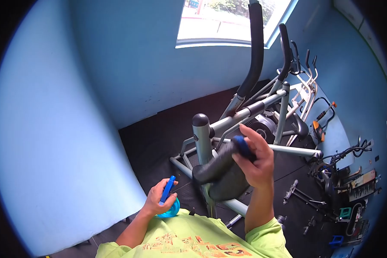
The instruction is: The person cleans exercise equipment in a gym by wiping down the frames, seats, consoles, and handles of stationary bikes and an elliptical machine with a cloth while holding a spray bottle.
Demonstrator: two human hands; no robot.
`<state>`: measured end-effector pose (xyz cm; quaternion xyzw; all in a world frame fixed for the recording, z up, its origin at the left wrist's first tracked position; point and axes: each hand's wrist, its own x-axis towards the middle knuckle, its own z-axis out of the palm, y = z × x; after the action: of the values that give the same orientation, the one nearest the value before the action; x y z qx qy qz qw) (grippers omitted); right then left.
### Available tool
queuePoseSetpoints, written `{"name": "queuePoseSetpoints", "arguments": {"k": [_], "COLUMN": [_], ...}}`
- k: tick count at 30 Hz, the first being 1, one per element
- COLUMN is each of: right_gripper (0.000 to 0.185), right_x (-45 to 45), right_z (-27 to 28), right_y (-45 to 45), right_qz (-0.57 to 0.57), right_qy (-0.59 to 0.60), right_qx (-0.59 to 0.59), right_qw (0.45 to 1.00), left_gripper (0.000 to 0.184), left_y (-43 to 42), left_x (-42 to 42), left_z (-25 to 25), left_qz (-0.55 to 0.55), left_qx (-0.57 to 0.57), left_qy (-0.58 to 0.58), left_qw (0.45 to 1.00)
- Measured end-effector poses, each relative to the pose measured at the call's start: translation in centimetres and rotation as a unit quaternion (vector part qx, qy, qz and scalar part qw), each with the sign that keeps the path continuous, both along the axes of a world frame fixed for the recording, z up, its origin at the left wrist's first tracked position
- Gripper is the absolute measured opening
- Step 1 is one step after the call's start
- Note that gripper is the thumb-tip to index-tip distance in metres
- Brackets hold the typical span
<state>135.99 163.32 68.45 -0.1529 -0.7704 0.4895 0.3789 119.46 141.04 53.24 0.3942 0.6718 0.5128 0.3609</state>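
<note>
My left hand [160, 197] is closed around a spray bottle with a long blue head [167, 189] and a translucent turquoise body [172, 209], held low in front of my shirt. My right hand [258, 160] is raised ahead of me, fingers curled around a bunched dark blue cloth [244, 148]. That cloth is at the upper right end of a black padded part [230, 180] of a grey exercise machine, seemingly touching it. The pad is slightly blurred, and its underside is hidden. A thick grey post [201, 135] with a black cap rises just behind the pad.
Long black-gripped handles [254, 56] stand up from the machine toward the window [223, 21]. More exercise equipment [307, 88] lines the right side. Weights and metal parts [352, 219] lie at far right. A light blue wall [60, 129] closes in on the left, above dark floor matting [150, 146].
</note>
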Motion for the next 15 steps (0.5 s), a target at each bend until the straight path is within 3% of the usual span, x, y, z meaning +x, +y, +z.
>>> {"name": "queuePoseSetpoints", "arguments": {"k": [5,8,10,12,14,15], "right_gripper": [0.063,0.063,0.068,0.073,0.07,0.064], "right_x": [1.9,2.1,1.2,-0.7,-2.9,-3.5], "right_z": [5.0,3.9,2.9,0.7,-9.1,-11.3], "right_y": [0.6,3.2,4.5,5.3,6.1,4.5], "right_qz": [0.15,0.253,0.274,0.166,-0.086,-0.19], "right_qy": [-0.062,0.024,0.021,-0.182,-0.272,-0.232], "right_qx": [0.094,0.059,0.03,0.027,0.077,0.197], "right_qw": [0.982,0.965,0.961,0.969,0.955,0.934], "left_gripper": [0.039,0.04,0.04,0.04,0.04,0.04], "left_y": [0.6,1.2,1.3,1.1,0.5,0.3], "left_x": [0.1,0.4,0.7,0.8,0.8,0.7], "left_z": [0.5,0.2,0.0,0.0,-0.4,-0.8], "left_qz": [-0.025,-0.036,-0.036,-0.027,-0.017,-0.012], "left_qx": [0.034,0.047,0.048,0.044,0.038,0.035], "left_qy": [-0.006,0.008,0.006,0.005,0.002,0.01], "left_qw": [0.999,0.998,0.998,0.999,0.999,0.999]}}
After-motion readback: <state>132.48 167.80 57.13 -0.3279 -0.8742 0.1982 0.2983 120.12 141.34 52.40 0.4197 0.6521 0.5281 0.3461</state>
